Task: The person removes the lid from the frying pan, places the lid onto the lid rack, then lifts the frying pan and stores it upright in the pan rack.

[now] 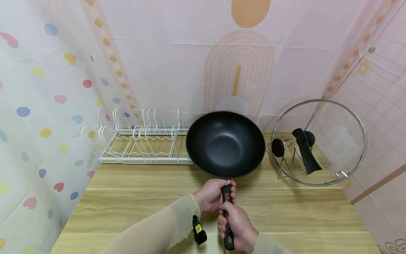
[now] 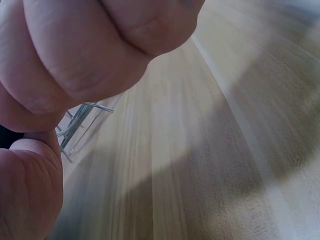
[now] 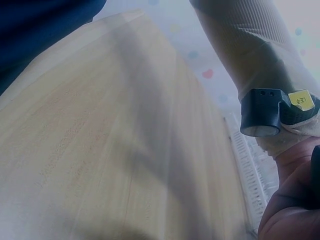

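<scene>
A black wok (image 1: 226, 144) is held over the middle of the table, its bowl facing up and away. Both hands grip its long black handle, which bears red lettering. My left hand (image 1: 213, 194) wraps the handle close to the bowl, its thumb along the top. Lower down, my right hand (image 1: 238, 222) curls round the handle, and the handle's end with its hanging hole sticks out below. In the left wrist view, curled fingers (image 2: 85, 50) fill the upper left. The right wrist view catches the left sleeve and its wrist camera (image 3: 262, 112).
A white wire dish rack (image 1: 146, 160) stands at the back left, beside the wok. At the right, a glass lid (image 1: 336, 141) with a black handle stands upright in a small metal wire rack (image 1: 293, 155). Patterned curtains (image 1: 177, 70) hang behind the wooden table (image 1: 139, 197).
</scene>
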The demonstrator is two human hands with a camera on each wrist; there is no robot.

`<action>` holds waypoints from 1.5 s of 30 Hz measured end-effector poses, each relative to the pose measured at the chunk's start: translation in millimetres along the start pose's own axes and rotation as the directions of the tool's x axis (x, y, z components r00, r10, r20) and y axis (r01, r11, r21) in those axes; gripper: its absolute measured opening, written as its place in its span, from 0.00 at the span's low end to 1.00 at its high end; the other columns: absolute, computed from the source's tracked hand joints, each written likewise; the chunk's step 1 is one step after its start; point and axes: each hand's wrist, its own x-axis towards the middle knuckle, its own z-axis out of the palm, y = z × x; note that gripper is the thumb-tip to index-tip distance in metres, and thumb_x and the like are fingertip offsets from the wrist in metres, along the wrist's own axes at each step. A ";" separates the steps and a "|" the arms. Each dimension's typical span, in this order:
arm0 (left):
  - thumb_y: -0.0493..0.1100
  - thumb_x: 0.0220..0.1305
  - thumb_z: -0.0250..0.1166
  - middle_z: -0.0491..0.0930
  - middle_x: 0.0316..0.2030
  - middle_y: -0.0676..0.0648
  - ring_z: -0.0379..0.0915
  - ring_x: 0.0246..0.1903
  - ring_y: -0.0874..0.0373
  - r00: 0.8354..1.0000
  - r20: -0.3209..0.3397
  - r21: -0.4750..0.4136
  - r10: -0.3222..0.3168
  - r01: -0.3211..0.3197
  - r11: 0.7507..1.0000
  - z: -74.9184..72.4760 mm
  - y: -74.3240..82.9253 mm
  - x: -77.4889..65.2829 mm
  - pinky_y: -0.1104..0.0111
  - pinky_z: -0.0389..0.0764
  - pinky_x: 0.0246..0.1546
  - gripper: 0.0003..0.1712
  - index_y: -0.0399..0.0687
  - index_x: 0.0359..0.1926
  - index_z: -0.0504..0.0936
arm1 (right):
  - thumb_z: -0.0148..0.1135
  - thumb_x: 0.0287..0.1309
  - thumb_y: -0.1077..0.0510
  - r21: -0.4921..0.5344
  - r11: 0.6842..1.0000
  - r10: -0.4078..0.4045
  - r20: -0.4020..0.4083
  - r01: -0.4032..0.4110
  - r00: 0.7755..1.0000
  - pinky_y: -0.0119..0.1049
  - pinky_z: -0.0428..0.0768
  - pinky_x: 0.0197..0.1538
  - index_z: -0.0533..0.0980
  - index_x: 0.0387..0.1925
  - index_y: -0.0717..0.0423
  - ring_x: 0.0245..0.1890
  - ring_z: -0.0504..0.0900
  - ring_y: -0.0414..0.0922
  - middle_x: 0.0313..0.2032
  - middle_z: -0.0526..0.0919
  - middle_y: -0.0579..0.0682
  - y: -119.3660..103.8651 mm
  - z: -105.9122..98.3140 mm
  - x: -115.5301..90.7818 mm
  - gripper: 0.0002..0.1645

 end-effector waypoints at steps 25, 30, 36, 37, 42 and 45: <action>0.44 0.82 0.42 0.75 0.33 0.54 0.73 0.30 0.61 0.999 0.017 0.006 0.042 -0.042 0.999 9.6 11.5 -12.5 0.71 0.81 0.41 0.13 0.48 0.44 0.73 | 0.48 0.64 0.54 -0.028 0.999 -0.015 0.013 0.016 1.000 0.25 0.70 0.21 0.65 0.32 0.47 0.15 0.65 0.34 0.15 0.63 0.37 -13.2 11.4 -8.8 0.05; 0.44 0.81 0.42 0.75 0.32 0.54 0.72 0.30 0.61 0.999 0.015 0.009 0.053 -0.053 0.999 11.6 13.5 -13.6 0.70 0.81 0.40 0.13 0.48 0.44 0.73 | 0.48 0.64 0.54 -0.018 1.000 -0.021 0.018 0.021 1.000 0.25 0.70 0.21 0.65 0.32 0.47 0.14 0.65 0.34 0.15 0.63 0.36 -16.0 14.1 -9.9 0.05; 0.44 0.82 0.41 0.74 0.31 0.54 0.72 0.30 0.61 0.998 0.031 0.017 0.061 -0.061 0.998 12.5 16.6 -15.6 0.71 0.80 0.40 0.13 0.48 0.44 0.72 | 0.48 0.64 0.54 -0.016 0.999 -0.032 0.032 0.032 0.999 0.25 0.70 0.21 0.65 0.31 0.46 0.14 0.65 0.34 0.14 0.62 0.36 -18.5 16.2 -11.4 0.06; 0.44 0.82 0.41 0.74 0.31 0.54 0.73 0.29 0.61 0.998 0.032 0.013 0.058 -0.059 0.998 12.5 17.1 -16.0 0.71 0.80 0.39 0.13 0.48 0.44 0.72 | 0.48 0.64 0.54 -0.017 0.999 -0.033 0.035 0.033 0.999 0.25 0.70 0.21 0.65 0.30 0.46 0.14 0.65 0.34 0.14 0.62 0.36 -18.9 16.5 -11.6 0.06; 0.45 0.82 0.41 0.74 0.31 0.54 0.72 0.29 0.61 0.997 0.036 0.008 0.064 -0.065 0.998 13.6 19.5 -17.8 0.71 0.80 0.39 0.13 0.49 0.43 0.72 | 0.47 0.65 0.54 -0.016 0.999 -0.027 0.044 0.027 0.999 0.26 0.70 0.20 0.64 0.31 0.46 0.14 0.64 0.34 0.14 0.62 0.36 -20.9 17.8 -11.6 0.06; 0.45 0.82 0.41 0.74 0.30 0.55 0.72 0.29 0.62 0.997 0.031 0.010 0.072 -0.072 0.997 14.9 20.7 -19.1 0.71 0.79 0.38 0.13 0.49 0.42 0.72 | 0.47 0.66 0.53 -0.018 0.999 -0.033 0.048 0.033 0.998 0.26 0.70 0.21 0.64 0.32 0.46 0.14 0.64 0.34 0.14 0.62 0.36 -21.3 18.7 -11.7 0.06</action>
